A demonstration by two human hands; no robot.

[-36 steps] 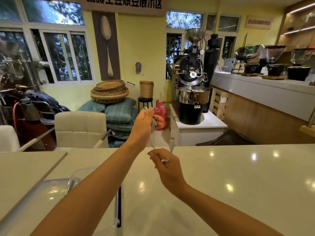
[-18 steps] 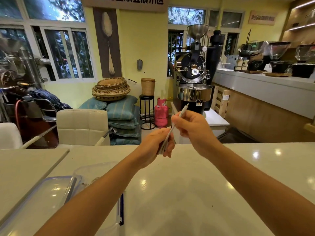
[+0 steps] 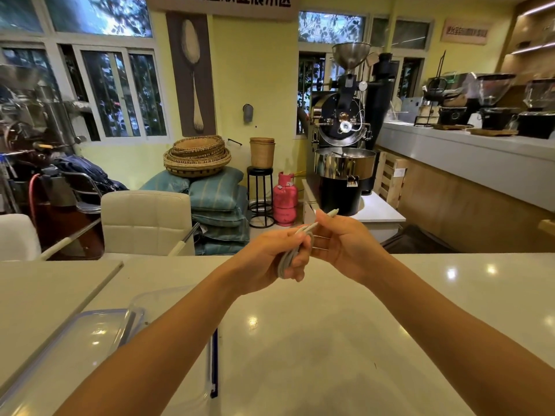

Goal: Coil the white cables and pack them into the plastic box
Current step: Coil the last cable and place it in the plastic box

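Both forearms stretched forward, hands close together, held above far edge of white counter (image 3: 330, 340). Left hand (image 3: 267, 256) palm turned inward, fingers curled round a bundle of white cable (image 3: 287, 259) loops hanging down through the fist. Right hand (image 3: 345, 247) just beside it, fingertips nearly touching the left, pinching the cable's free end; plug tip (image 3: 332, 212) poking up and right past the thumb. Short run of cable bridging the two hands. Clear plastic box (image 3: 156, 297) low left on counter, partly hidden by left forearm, blue clip (image 3: 213, 364) on its near side; contents not readable. Clear lid (image 3: 75, 340) lying left of it. Beyond counter: white padded chair (image 3: 147, 220), stacked teal cushions (image 3: 216, 199) topped with woven baskets (image 3: 196, 156), pink gas cylinder (image 3: 284, 199), black coffee roaster (image 3: 345, 130), grey bar (image 3: 468, 151) with grinders at right. Yellow walls, windows behind.
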